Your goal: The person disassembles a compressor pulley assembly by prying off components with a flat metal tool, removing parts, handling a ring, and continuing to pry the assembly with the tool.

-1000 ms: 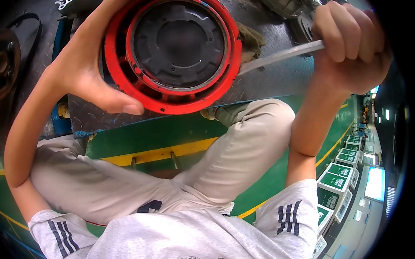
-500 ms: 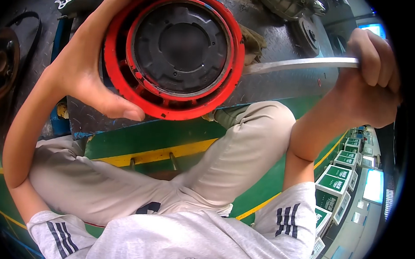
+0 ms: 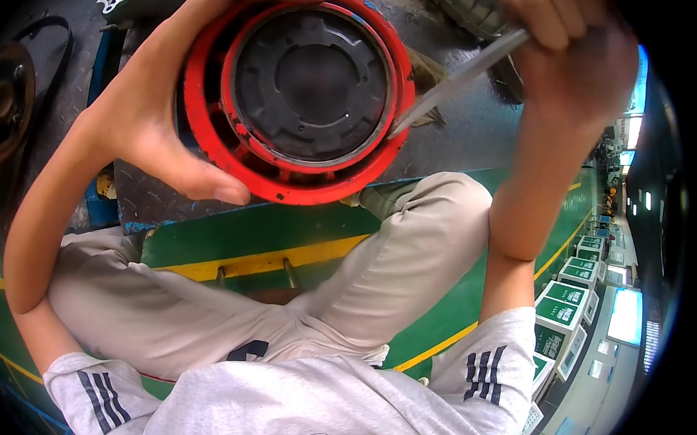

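A red round metal part with a slotted rim stands upright at top centre, and a black disc fills its middle. My left hand curls around its left side, thumb at the lower edge and fingertips at the top. My right hand, up at the right and partly blurred, is closed on a flat silver metal bar. The bar slants down to the left, its far end at the right side of the red rim, by the edge of the black disc. Whether it goes into a slot I cannot tell.
Beneath the red part is a dark metal workbench. A brownish cloth lies behind it, and a metal casing stands farther back. At left are a round rusty part and a black belt. Green-and-white boxes line the right.
My right hand has moved left and up, swinging the bar from nearly level to a steep slant, with its tip now on the red rim. The red part has shifted slightly right.
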Motion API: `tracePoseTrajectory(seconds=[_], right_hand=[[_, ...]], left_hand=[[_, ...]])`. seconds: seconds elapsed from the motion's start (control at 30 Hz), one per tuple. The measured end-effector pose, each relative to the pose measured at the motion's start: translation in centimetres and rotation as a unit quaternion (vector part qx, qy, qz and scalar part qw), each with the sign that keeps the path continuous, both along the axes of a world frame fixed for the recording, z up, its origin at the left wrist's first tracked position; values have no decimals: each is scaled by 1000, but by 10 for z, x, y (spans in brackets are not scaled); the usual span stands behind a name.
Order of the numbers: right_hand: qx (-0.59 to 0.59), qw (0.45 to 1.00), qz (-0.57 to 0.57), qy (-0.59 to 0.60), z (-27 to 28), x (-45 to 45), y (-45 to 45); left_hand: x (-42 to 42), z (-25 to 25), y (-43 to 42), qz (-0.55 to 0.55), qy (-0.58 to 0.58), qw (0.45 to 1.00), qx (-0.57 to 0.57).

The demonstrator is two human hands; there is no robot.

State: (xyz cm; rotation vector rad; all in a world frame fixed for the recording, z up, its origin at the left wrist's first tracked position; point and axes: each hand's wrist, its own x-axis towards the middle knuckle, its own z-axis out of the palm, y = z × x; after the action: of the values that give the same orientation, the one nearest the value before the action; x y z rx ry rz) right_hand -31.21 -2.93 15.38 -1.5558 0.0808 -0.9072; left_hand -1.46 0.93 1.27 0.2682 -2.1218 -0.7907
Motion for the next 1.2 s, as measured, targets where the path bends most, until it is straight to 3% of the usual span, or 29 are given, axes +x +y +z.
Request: tracePoseTrajectory(seconds=[0.07,0.17,0.23,0.37,0.63,0.87,0.93,1.0,1.1,1.2], right_hand=[[40,999,27,6,-10,12,-13],[179,968,165,-59,-25,22,-25],[273,956,55,-86,-28,23,-19],[365,916,30,-162,-51,13,-22],[369,891,10,-263,-56,-3,-2],[235,932,-68,-266,-21,-34,8],[180,952,29,-245,-18,-34,4],[156,957,35,-243,-13,-33,6],[28,989,-20,-147,2,-40,5],[-50,996,-21,-70,13,-32,4]], left_hand=[[0,1,0,0,1,1000,-3],[3,2,-4,-4,-12,1000,-27],[2,3,-4,-7,-23,999,-48],[-2,3,-1,-14,-2,1000,1],[-1,-1,-3,-15,10,1000,-1],[0,-1,-4,-15,7,1000,-18],[1,-1,-3,-14,3,1000,-15],[0,-2,-3,-17,1,1000,1],[-5,-8,3,1,48,997,65],[-8,-4,-1,-7,49,998,39]])
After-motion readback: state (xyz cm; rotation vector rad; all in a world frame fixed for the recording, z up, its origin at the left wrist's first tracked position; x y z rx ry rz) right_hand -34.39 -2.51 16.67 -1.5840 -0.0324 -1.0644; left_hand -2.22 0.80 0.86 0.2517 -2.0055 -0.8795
